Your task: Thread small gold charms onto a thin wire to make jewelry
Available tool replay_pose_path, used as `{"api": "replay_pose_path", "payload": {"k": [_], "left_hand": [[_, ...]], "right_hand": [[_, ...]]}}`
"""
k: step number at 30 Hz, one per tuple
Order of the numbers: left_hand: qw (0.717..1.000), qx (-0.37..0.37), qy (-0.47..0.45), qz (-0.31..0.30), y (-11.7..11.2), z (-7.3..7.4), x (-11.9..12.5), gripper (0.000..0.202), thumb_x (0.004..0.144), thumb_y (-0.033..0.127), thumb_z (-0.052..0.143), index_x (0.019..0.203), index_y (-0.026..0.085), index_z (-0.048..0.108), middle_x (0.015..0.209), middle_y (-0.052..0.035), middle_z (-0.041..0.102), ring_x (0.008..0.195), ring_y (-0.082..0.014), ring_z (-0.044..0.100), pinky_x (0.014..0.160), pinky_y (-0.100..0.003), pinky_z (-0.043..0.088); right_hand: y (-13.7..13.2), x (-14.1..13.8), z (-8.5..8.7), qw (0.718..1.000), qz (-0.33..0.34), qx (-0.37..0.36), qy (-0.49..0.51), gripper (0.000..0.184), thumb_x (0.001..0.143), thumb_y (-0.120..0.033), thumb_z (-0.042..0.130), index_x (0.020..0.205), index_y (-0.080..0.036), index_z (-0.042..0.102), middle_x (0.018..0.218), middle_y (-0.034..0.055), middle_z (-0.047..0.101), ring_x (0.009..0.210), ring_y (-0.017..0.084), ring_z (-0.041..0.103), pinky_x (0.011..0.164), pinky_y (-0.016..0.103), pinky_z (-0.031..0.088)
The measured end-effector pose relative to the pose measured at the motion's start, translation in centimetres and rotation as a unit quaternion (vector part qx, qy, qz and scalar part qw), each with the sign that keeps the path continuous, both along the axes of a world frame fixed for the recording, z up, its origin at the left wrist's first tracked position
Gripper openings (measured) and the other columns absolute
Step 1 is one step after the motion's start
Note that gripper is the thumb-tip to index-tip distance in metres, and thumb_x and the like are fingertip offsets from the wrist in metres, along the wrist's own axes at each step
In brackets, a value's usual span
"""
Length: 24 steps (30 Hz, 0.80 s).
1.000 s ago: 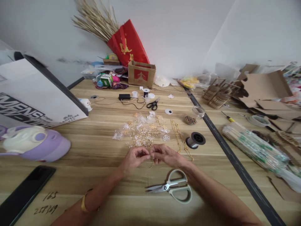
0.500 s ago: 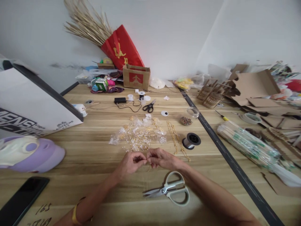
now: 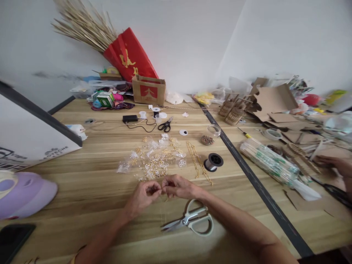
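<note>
A tiny gold piece (image 3: 162,191) sits low over the middle of the counter (image 3: 90,183), pinched between the fingertips of both hands. The left hand (image 3: 143,196) and right hand (image 3: 178,187) meet tip to tip, fingers curled in tight on it; what kind of piece it is cannot be told.

Just beyond the hands lies a scatter of gold bits (image 3: 154,161) in clear bags. To its right run gold chains (image 3: 196,163), then one spool (image 3: 213,162) lying on its side. Near the right forearm lie pale scissors (image 3: 192,220), blades shut and pointing left. Farther back are black scissors (image 3: 165,125), a bead jar (image 3: 207,139) and its lid (image 3: 213,130): two pairs of scissors in all. Nothing lies between the hands and the bits.

At the left edge lie a purple cap (image 3: 27,192), a phone (image 3: 13,240) and a white box (image 3: 30,135). Against the white wall stand a red bag (image 3: 129,55) with dry stalks (image 3: 79,25) and a brown bag (image 3: 148,90).

The counter is pale wood grain; a black strip (image 3: 247,165) parts it from a second one, which carries a skewer bundle (image 3: 272,163) and cardboard (image 3: 275,99). Another person's hand (image 3: 338,165) rests at the far right.
</note>
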<state>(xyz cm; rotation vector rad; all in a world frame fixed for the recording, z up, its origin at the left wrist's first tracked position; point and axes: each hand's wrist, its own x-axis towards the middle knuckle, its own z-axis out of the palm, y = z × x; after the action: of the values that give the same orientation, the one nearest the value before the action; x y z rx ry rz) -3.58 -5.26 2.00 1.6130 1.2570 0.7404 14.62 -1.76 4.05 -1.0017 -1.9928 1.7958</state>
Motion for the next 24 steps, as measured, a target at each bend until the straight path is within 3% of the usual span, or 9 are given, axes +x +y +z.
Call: {"api": "replay_pose_path", "payload": {"k": [7, 12, 15, 19, 24], "left_hand": [[0.998, -0.027, -0.039, 0.037, 0.3, -1.0, 0.0, 0.019, 0.066, 0.033, 0.058, 0.064, 0.015, 0.06, 0.059, -0.0003, 0.058, 0.057, -0.0124, 0.053, 0.056, -0.022, 0.044], [0.997, -0.024, -0.037, 0.058, 0.1, -1.5, -0.5, 0.019, 0.069, 0.034, 0.059, 0.065, 0.015, 0.061, 0.06, -0.0006, 0.06, 0.058, -0.0129, 0.054, 0.056, -0.022, 0.043], [0.998, -0.027, -0.041, 0.049, 0.2, -1.8, -0.7, 0.02, 0.069, 0.035, 0.059, 0.064, 0.015, 0.061, 0.058, -0.0001, 0.059, 0.056, -0.0123, 0.052, 0.054, -0.022, 0.041], [0.997, -0.039, -0.06, 0.04, 0.1, -2.1, -0.9, 0.021, 0.068, 0.035, 0.06, 0.064, 0.015, 0.06, 0.058, 0.0001, 0.058, 0.056, -0.0123, 0.052, 0.054, -0.022, 0.041], [0.996, -0.062, -0.067, 0.02, 0.0, -2.1, -0.8, 0.022, 0.069, 0.036, 0.059, 0.065, 0.015, 0.059, 0.059, -0.0001, 0.056, 0.057, -0.0127, 0.051, 0.054, -0.022, 0.041]], "right_hand": [[0.8, 2.1, 2.7, 0.965, -0.015, 0.234, -0.114, 0.007, 0.083, -0.015, 0.052, 0.087, -0.016, 0.058, 0.073, -0.0006, 0.058, 0.065, 0.01, 0.051, 0.06, 0.019, 0.038], [1.5, 7.1, 4.9, 0.933, -0.118, 0.308, -0.147, 0.012, 0.088, -0.021, 0.048, 0.09, -0.016, 0.059, 0.077, 0.0017, 0.061, 0.067, 0.011, 0.055, 0.06, 0.02, 0.039], [0.9, 9.8, 5.5, 0.898, -0.18, 0.346, -0.205, 0.013, 0.089, -0.024, 0.047, 0.088, -0.017, 0.058, 0.076, 0.0019, 0.061, 0.065, 0.012, 0.054, 0.061, 0.022, 0.039], [-1.1, 11.7, 4.4, 0.84, -0.197, 0.37, -0.344, 0.016, 0.09, -0.026, 0.045, 0.089, -0.019, 0.058, 0.083, 0.0041, 0.063, 0.068, 0.015, 0.056, 0.062, 0.025, 0.037], [-3.0, 12.0, 1.2, 0.789, -0.143, 0.359, -0.478, 0.014, 0.09, -0.02, 0.045, 0.087, -0.02, 0.058, 0.089, 0.0033, 0.062, 0.069, 0.014, 0.058, 0.055, 0.024, 0.027]]}}
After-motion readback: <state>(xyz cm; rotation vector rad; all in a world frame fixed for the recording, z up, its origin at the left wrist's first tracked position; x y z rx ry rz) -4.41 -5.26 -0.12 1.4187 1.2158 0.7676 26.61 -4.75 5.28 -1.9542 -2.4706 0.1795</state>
